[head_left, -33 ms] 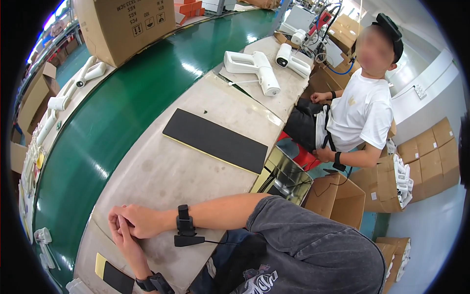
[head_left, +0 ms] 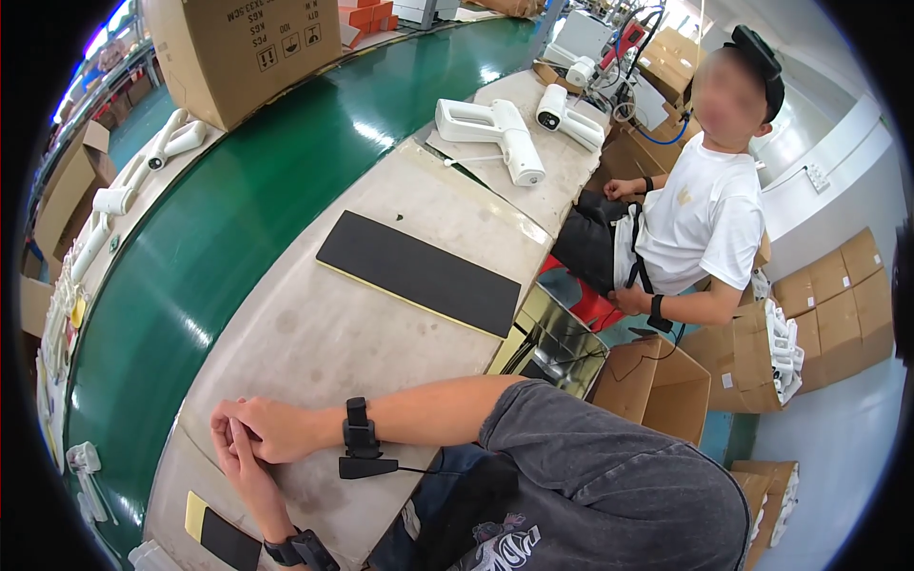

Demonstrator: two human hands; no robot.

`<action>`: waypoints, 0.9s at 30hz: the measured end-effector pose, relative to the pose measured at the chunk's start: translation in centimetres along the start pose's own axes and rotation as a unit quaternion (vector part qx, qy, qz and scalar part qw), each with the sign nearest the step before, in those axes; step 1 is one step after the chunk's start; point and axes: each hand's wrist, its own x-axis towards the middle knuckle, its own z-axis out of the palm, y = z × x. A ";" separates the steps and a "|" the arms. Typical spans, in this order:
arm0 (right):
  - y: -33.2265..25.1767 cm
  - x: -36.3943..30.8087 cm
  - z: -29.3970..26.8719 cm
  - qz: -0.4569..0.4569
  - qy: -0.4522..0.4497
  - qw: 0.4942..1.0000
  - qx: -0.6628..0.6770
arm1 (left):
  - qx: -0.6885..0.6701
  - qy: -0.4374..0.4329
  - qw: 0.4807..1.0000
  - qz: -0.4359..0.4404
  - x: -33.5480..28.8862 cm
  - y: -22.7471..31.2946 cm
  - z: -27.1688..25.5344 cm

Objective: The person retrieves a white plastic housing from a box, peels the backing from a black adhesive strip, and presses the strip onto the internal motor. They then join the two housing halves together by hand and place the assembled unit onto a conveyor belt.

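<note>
My right hand (head_left: 278,428) and my left hand (head_left: 249,479) are clasped together over the pale worktop (head_left: 314,357). The fingers of each are closed against the other, and no object shows between them. Parts of the fingers are hidden where they overlap. Beyond the hands lies a long black foam pad (head_left: 419,276) with a cream edge, flat on the worktop and apart from them. A smaller black pad (head_left: 231,542) with a pale yellow end sits next to my left wrist, partly cut off by the view's rim.
A green conveyor belt (head_left: 276,205) curves along the left. White handheld devices (head_left: 495,133) lie at the far end. Across the belt stands a large carton (head_left: 257,57). At right, a person in a white shirt (head_left: 709,219) sits near open cartons (head_left: 657,385).
</note>
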 end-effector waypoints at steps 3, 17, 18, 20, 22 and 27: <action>0.1 0.1 0.4 0.020 -0.015 0.999 0.020 | 0.003 0.002 1.000 0.000 -0.2 0.0 -0.6; 1.4 0.1 0.0 0.051 -0.044 0.998 -0.009 | 0.118 -0.250 0.920 0.279 -8.6 6.7 7.2; 2.0 -0.1 0.2 0.056 -0.042 0.998 -0.002 | 0.209 -0.353 0.903 0.131 -11.3 9.9 9.1; 1.6 0.0 0.5 0.030 -0.021 0.999 0.008 | -0.025 -0.656 0.733 0.180 -11.4 9.9 12.6; 1.8 0.1 0.5 0.024 -0.022 0.999 -0.004 | -0.108 -0.657 0.710 0.229 -13.1 9.3 15.5; 2.3 0.1 1.3 0.011 -0.027 1.000 -0.012 | -0.230 -0.571 0.730 0.297 -15.0 7.0 18.5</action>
